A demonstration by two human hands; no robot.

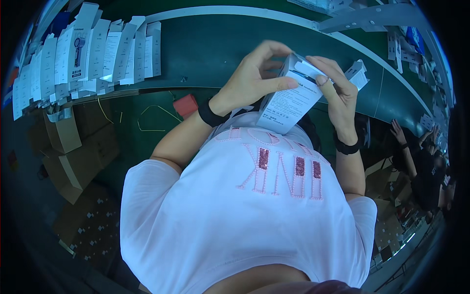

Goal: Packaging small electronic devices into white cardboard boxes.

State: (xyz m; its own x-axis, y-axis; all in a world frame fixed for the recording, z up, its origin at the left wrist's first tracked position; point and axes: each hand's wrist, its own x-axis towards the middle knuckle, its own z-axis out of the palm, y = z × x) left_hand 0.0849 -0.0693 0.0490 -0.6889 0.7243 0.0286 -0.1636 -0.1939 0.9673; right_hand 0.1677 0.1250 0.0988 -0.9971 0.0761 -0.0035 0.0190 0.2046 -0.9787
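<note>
A white printed carton (290,104) is tilted close in front of my chest, one end toward the green bench. My left hand (259,76) grips its left side, the thumb lying across the upper part of the printed face. On the other side my right hand (338,88) holds the carton near its top end, with the thumb bent at the edge of the flap. A dark slit shows at that end, so the flap seems partly raised. What is inside the carton cannot be made out. Dark bands circle both wrists.
A green bench (205,49) runs across in front of me. Upright white cartons (105,51) stand in a row at its left. Another small white carton (357,74) lies beyond my right hand. Brown cardboard boxes (66,164) are at the lower left. Another person (426,166) works at far right.
</note>
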